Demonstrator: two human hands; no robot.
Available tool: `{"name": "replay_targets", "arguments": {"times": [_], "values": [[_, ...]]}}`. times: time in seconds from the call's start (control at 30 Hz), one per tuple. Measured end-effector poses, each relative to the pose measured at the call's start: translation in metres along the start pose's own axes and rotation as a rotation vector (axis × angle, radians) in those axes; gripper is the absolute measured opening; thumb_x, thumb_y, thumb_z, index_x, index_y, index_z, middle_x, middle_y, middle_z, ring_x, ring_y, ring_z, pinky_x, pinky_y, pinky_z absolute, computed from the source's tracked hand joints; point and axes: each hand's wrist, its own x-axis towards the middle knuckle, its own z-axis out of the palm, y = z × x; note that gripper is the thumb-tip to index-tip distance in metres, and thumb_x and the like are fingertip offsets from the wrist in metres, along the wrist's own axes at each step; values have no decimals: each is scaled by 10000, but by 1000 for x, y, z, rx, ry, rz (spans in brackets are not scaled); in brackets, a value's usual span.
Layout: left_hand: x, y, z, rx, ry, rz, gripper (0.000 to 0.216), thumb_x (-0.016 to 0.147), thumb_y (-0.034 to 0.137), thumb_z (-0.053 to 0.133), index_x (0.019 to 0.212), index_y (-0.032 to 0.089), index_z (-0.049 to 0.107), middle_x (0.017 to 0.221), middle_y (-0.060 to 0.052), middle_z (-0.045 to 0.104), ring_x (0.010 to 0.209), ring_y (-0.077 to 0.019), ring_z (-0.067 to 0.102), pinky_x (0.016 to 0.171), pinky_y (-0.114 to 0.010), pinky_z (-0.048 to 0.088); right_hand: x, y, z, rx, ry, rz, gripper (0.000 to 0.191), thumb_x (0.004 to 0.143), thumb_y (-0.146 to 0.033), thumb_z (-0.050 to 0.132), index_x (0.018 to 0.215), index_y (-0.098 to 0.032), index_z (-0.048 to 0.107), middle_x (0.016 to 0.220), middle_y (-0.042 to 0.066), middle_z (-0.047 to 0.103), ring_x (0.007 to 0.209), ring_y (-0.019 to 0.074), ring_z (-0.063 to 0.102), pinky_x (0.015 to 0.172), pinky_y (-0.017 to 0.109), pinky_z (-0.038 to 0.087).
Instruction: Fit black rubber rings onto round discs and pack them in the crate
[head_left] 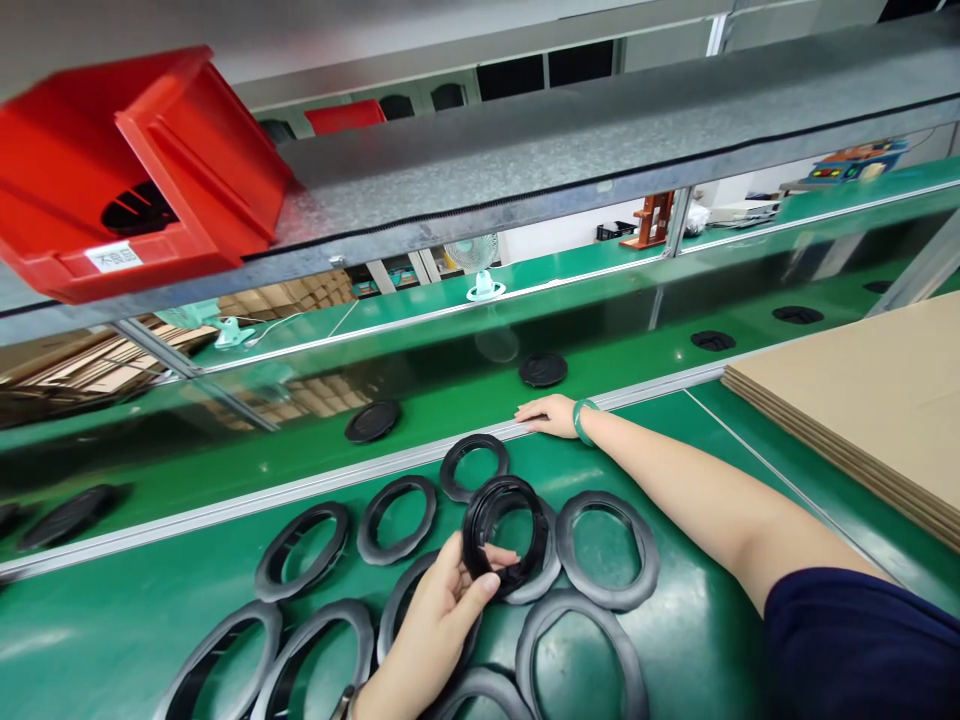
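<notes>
My left hand is closed on a black ring-shaped plastic part, held tilted just above the green worktop. Several flat black rings lie around it on the worktop. My right hand, with a green bangle on the wrist, lies flat and empty, fingers stretched out, on the metal edge rail of the conveyor. A ring lies just left of that hand. Black round discs ride on the green conveyor belt beyond the rail.
A stack of brown cardboard sheets lies on the right. A red bin sits on the metal shelf overhead. Small fans stand beyond the conveyor. More discs lie further along the belt.
</notes>
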Motion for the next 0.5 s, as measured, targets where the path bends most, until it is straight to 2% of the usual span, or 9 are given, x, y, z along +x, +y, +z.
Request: {"name": "replay_targets", "arguments": {"times": [0.23, 0.33, 0.43, 0.5], "values": [[2, -5, 1, 22, 13, -28, 268, 863, 351, 649, 1084, 200, 629, 1140, -118, 708, 1067, -259, 664, 949, -387, 517, 1, 2, 1, -24, 21, -34, 275, 887, -223, 619, 1142, -218, 725, 1254, 46, 652, 1269, 209, 537, 1139, 360, 383], [1, -4, 1, 45, 5, -31, 265, 868, 354, 640, 1084, 202, 629, 1138, -111, 705, 1056, -250, 666, 940, -372, 519, 2, 5, -2, -148, 145, -57, 285, 894, -224, 597, 1150, -210, 721, 1252, 60, 652, 1269, 225, 533, 1149, 401, 370], [0, -3, 0, 60, 7, -28, 262, 871, 358, 636, 1086, 208, 632, 1142, -107, 705, 1056, -249, 668, 943, -373, 518, 3, 10, -7, -256, 308, 5, 402, 907, -225, 566, 1301, -178, 628, 1388, 82, 547, 1370, 244, 413, 1189, 446, 295], [0, -4, 0, 63, 16, -24, 261, 865, 355, 643, 1082, 209, 640, 1141, -109, 710, 1054, -255, 670, 938, -382, 524, 3, 12, -9, -313, 278, 122, 515, 903, -243, 576, 1405, -140, 524, 1481, 106, 435, 1429, 268, 308, 1205, 474, 242]]}}
